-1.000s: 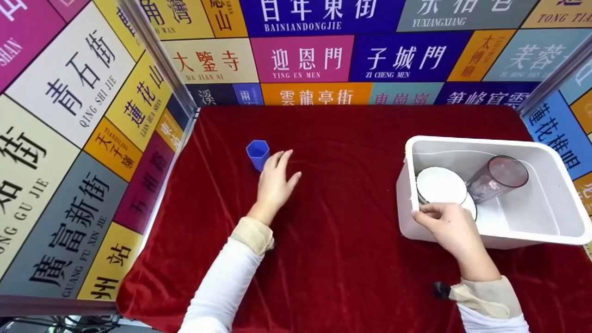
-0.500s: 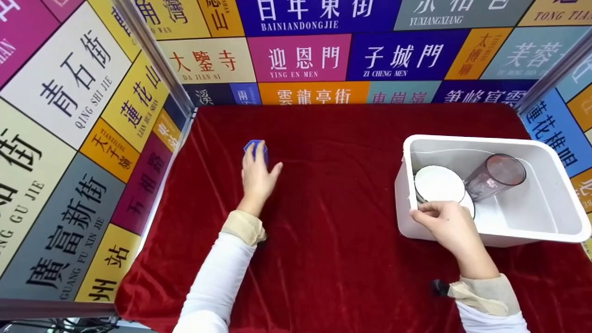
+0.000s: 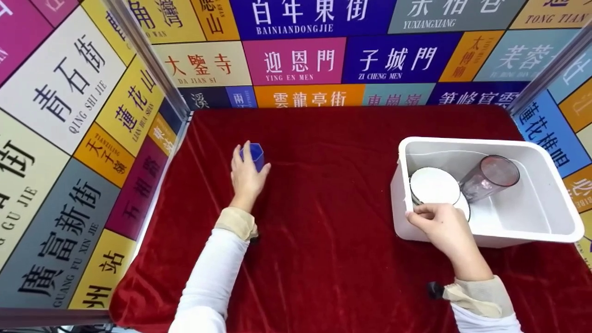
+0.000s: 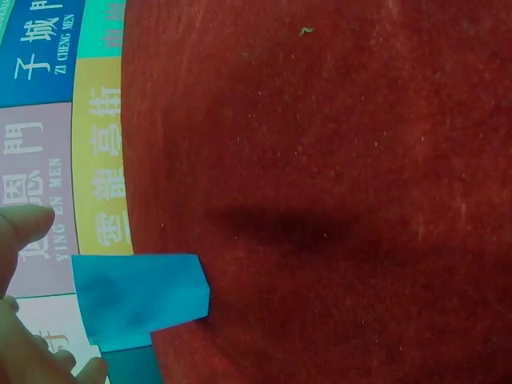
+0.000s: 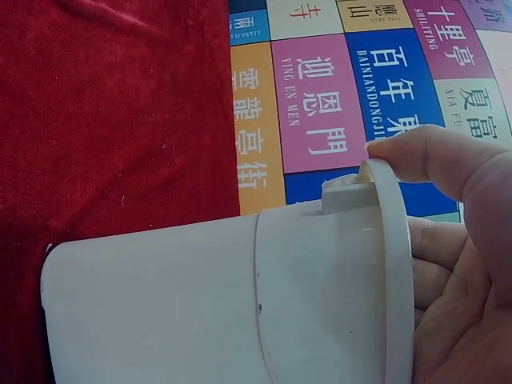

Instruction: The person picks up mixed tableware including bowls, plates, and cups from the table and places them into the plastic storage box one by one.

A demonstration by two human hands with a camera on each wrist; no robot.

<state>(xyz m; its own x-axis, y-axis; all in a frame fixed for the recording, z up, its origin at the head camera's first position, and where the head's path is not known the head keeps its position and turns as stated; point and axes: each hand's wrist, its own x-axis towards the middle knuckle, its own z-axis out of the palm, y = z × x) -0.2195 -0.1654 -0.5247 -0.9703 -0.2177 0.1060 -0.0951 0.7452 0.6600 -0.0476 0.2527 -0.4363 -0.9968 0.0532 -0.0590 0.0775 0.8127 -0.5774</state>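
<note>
A blue hexagonal cup (image 3: 257,156) stands upright on the red cloth at the left. My left hand (image 3: 247,178) is at its near side, fingers spread along the left and over the rim, thumb to the right. In the left wrist view a gap shows between the thumb (image 4: 32,224) and the cup (image 4: 148,300). At the right, my right hand (image 3: 446,229) pinches the rim of a white plastic bin (image 3: 402,194), thumb outside and fingers inside. The right wrist view shows the thumb (image 5: 408,154) on the bin's rim (image 5: 392,264).
Inside the bin lie a white round dish-like thing (image 3: 434,185), with another white edge below it, and a tinted drinking glass (image 3: 485,180) tilted against the back. Red velvet cloth (image 3: 319,208) covers the table. Sign-covered panels (image 3: 296,60) enclose the back and sides.
My left hand has moved left from beside the blue cup, over it, to its near left side. The right hand has kept its grip on the bin's rim.
</note>
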